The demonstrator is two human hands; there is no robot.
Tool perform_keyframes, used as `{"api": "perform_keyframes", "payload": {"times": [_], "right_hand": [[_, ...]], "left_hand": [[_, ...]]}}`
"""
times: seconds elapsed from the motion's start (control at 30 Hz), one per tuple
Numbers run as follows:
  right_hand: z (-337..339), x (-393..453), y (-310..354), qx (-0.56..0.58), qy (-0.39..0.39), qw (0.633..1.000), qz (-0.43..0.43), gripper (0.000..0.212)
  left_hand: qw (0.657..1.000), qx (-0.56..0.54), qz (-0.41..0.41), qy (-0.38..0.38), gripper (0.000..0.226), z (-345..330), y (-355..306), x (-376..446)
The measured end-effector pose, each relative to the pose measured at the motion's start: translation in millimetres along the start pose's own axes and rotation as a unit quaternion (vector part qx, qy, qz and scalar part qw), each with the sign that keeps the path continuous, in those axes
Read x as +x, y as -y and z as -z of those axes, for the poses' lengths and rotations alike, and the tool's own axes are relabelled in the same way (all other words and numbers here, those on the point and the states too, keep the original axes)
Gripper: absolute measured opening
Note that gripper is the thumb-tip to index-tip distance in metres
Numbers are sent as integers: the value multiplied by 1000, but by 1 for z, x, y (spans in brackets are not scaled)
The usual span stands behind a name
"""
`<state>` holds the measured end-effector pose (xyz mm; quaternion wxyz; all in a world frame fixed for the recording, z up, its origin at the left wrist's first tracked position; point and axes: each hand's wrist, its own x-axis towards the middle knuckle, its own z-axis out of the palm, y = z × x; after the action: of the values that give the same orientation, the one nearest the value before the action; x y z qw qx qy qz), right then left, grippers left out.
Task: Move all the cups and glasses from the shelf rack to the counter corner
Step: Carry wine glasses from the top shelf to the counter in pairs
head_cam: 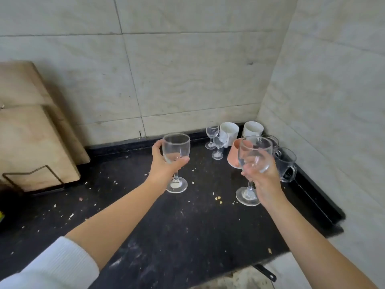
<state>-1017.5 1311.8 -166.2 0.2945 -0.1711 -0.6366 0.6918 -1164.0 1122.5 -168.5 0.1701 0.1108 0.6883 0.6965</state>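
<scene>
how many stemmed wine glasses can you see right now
4. One large wine glass is held in the left hand, another in the right hand. Two small ones stand on the counter near the corner. Others may be hidden behind the mugs.

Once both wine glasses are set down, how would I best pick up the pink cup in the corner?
Grip the pink cup around its side wall, coming from the front left, the counter's open side. It is a tapered cup with no handle showing; the glass mugs crowd its right, a white mug and small stemmed glasses stand behind, so other approaches risk knocks.
</scene>
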Motion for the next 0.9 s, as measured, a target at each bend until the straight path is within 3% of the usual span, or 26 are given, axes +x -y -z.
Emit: {"api": "perform_keyframes", "payload": {"times": [0.17,0.27,0.33,0.43,0.5,0.7,0.9], "right_hand": [[6,35,-22,-81,-29,996,6,51],[5,57,-37,-127,-62,990,2,53],[2,71,-47,-148,-67,987,-2,60],[2,85,-62,-203,-69,977,-5,77],[3,92,-70,-233,-67,970,-25,78],[11,107,-97,-284,-91,954,-37,71],[16,114,-112,-350,-84,933,26,71]], "left_hand": [[998,36,28,40,76,-25,14,52],[985,165,-33,36,59,-40,24,81],[973,214,-51,71,54,-51,31,99],[965,224,-25,136,90,-66,43,120],[952,264,-41,151,94,-76,50,134],[932,312,-38,179,87,-109,70,163],[921,329,-75,198,51,-136,78,179]]}}
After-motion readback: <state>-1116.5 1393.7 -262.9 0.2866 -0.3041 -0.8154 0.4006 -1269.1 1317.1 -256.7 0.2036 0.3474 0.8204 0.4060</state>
